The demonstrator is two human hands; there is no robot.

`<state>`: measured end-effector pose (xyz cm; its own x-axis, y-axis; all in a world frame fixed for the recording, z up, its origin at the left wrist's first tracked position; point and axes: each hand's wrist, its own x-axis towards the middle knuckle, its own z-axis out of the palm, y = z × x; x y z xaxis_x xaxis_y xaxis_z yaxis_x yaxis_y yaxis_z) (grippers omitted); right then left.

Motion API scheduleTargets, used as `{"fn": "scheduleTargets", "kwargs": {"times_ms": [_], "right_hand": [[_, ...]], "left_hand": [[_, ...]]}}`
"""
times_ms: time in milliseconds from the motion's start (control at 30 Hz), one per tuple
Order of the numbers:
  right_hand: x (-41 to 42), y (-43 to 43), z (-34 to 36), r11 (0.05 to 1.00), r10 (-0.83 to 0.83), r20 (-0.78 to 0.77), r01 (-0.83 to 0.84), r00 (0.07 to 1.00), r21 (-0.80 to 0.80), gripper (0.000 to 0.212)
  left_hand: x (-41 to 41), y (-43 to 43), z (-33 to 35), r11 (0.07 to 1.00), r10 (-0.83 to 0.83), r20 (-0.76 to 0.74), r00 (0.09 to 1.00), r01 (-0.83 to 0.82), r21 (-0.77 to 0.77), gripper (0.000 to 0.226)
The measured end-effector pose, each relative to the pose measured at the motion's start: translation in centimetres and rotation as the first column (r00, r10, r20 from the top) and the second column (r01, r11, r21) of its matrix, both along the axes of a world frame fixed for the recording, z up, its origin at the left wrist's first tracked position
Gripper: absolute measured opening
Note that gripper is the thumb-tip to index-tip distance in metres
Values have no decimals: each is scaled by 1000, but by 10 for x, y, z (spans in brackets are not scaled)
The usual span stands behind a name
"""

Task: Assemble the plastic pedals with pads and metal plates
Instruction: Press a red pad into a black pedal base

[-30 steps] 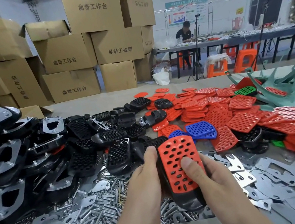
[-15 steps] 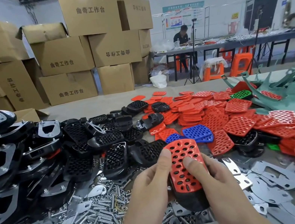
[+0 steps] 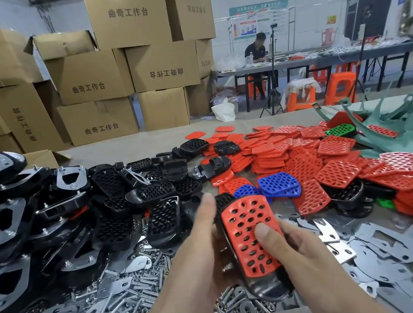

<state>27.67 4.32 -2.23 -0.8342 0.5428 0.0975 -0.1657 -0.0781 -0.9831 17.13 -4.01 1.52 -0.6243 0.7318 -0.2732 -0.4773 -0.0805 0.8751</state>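
Far back, stacked brown cardboard boxes [image 3: 92, 77]. In front, spread across a beige table [image 3: 121, 149]: on the left a heap of black plastic pedals [image 3: 44, 212], on the right a pile of red perforated plastic pads [image 3: 302, 156]. Nearer, right of the hands, flat grey metal plates [image 3: 380, 241]; left of the hands, loose silver bolts [image 3: 130, 294]. Between the piles, two blue perforated pads [image 3: 278, 185].

Above the near middle of the table, lifted off the clutter, one black plastic pedal [image 3: 267, 287] topped with a red perforated pad [image 3: 246, 232]. Right hand [image 3: 297, 253] wrapped round its right side, thumb pressing on the pad, fingers curled beneath. Left hand [image 3: 201, 245] against its left edge, thumb straight, blurred, off the pad. Fingers hidden under the pedal, so grip impossible to tell.
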Motion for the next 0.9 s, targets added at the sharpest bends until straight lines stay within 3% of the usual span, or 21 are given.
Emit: {"fn": "scheduleTargets", "kwargs": {"times_ms": [100,167,300,433,533,633,800,900], "right_hand": [[-3,-4,-2,998,-9,51,12,999,-64,55],[-4,-4,-3,993,-7,77,17,997,-120,57],[-5,-3,-2,990,-19,78,30,997,-138,62],[-2,0,-1,992,-36,49,42,998,-122,46],[0,2,-1,992,-43,34,46,999,-118,44],[0,1,2,993,-97,25,98,995,-66,44],[1,-1,1,984,-178,-17,178,984,3,37],[0,-3,2,985,-167,-49,169,985,44,30]], "left_hand": [[-6,0,-1,999,30,-49,998,-32,-31,57],[-9,-8,-10,998,-17,-214,977,5,-57,48],[-14,-22,-21,994,-97,-438,894,64,-89,66],[-12,-23,-19,993,-113,-428,897,109,-34,52],[-7,-22,-18,993,-116,-501,858,115,-33,40],[-2,-22,-16,994,-94,-517,851,106,-7,40],[6,-17,-17,994,-92,-422,902,111,21,56],[7,-15,-17,997,-32,-419,907,59,50,48]]}}
